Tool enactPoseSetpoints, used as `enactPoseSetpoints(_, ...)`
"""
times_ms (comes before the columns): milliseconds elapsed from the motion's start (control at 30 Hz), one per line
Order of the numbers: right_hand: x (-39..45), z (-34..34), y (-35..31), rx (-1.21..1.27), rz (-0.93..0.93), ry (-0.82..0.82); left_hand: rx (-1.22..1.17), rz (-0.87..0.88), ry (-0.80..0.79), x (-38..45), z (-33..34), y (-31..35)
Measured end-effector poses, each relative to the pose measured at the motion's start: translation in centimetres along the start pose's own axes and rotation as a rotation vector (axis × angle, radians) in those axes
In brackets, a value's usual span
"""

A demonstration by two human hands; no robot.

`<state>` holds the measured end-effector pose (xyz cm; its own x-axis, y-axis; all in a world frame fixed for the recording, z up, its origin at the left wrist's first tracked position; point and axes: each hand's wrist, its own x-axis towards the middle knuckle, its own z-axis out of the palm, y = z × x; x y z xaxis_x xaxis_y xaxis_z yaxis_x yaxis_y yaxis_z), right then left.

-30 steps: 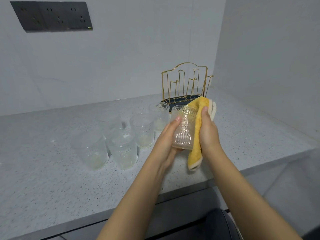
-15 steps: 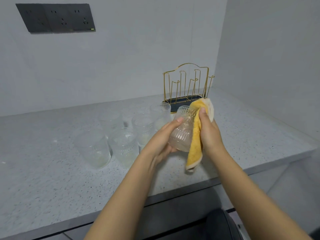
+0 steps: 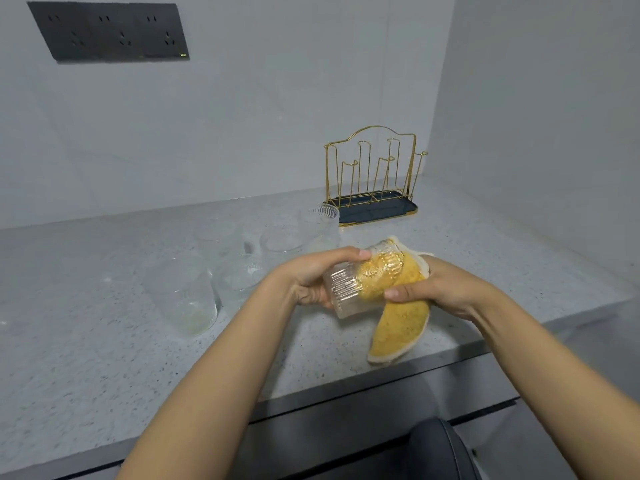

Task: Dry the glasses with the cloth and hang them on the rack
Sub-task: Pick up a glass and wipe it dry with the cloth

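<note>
A clear ribbed glass (image 3: 349, 292) lies tilted on its side above the counter, base toward me, mouth pointing right. My left hand (image 3: 313, 278) grips it around the base. My right hand (image 3: 440, 289) holds the yellow cloth (image 3: 398, 323), part of which is stuffed into the glass's mouth while the rest hangs down. Several more clear glasses (image 3: 180, 292) stand upright on the counter to the left. The gold wire rack (image 3: 372, 174) on its dark tray stands at the back right, with nothing on its pegs.
The speckled grey counter (image 3: 86, 358) ends in a front edge just below my forearms. White walls close the back and the right side. A dark socket panel (image 3: 110, 31) sits on the back wall. A dark rounded object (image 3: 440, 452) lies below the counter.
The glass has tipped from upright onto its side and come lower. The cloth, earlier pressed along the glass's outside, now goes into its mouth.
</note>
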<state>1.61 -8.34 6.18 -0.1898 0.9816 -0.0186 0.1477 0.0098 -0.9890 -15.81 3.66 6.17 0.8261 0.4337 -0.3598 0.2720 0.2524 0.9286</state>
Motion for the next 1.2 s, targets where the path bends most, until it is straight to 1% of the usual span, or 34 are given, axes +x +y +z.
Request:
enactPoseSetpoints(67,0.2,0.0,0.4,0.089,0.001,0.105,-0.037,0.033,0.096,0.2,0.2,-0.4)
enactPoseSetpoints(100,0.4,0.1,0.5,0.136,0.008,0.149,-0.083,0.081,0.161,0.3,0.3,-0.8)
enactPoseSetpoints(167,0.6,0.3,0.6,0.217,0.017,0.233,-0.144,0.245,0.308,0.7,1.0,-1.8)
enactPoseSetpoints(200,0.7,0.4,0.6,0.245,0.014,0.256,-0.099,0.335,0.382,0.9,1.3,-2.4)
enactPoseSetpoints(267,0.8,1.0,0.5,0.276,0.003,0.232,0.052,0.461,0.506,1.4,1.8,-3.4)
enactPoseSetpoints(333,0.9,1.6,0.2,0.283,0.009,0.155,0.079,0.456,0.569,1.7,1.9,-3.7)
enactPoseSetpoints(433,1.0,2.0,-0.3,0.230,0.019,0.056,-0.014,0.371,0.562,1.9,1.6,-3.9)
enactPoseSetpoints(567,1.2,2.3,-1.1,-0.022,0.037,-0.014,-0.139,0.249,0.529,1.7,1.7,-4.3)
enactPoseSetpoints(700,0.8,3.1,-1.1,-0.152,0.031,-0.027,-0.053,0.192,0.502,1.8,1.1,-3.5)
enactPoseSetpoints(800,0.6,3.7,-0.6,-0.231,-0.031,0.048,0.006,0.153,0.465,1.6,1.1,-2.5)
enactPoseSetpoints(867,0.7,3.5,0.3,-0.199,-0.038,0.148,0.075,0.136,0.460,1.5,1.4,-1.9)
enactPoseSetpoints(933,0.6,3.3,1.1,-0.116,-0.032,0.198,0.108,0.147,0.460,1.7,1.3,-1.9)
enactPoseSetpoints(1033,0.5,3.1,1.3,-0.071,-0.059,0.198,0.022,0.209,0.429,1.4,1.2,-2.3)
enactPoseSetpoints(1100,0.4,3.3,1.2,0.024,-0.083,0.208,-0.002,0.237,0.464,1.3,1.0,-2.7)
enactPoseSetpoints(1133,0.4,3.4,1.2,0.072,-0.088,0.230,-0.029,0.242,0.491,1.3,1.0,-2.8)
enactPoseSetpoints(1200,0.5,3.5,1.2,0.170,-0.096,0.338,-0.106,0.238,0.523,1.0,1.3,-3.0)
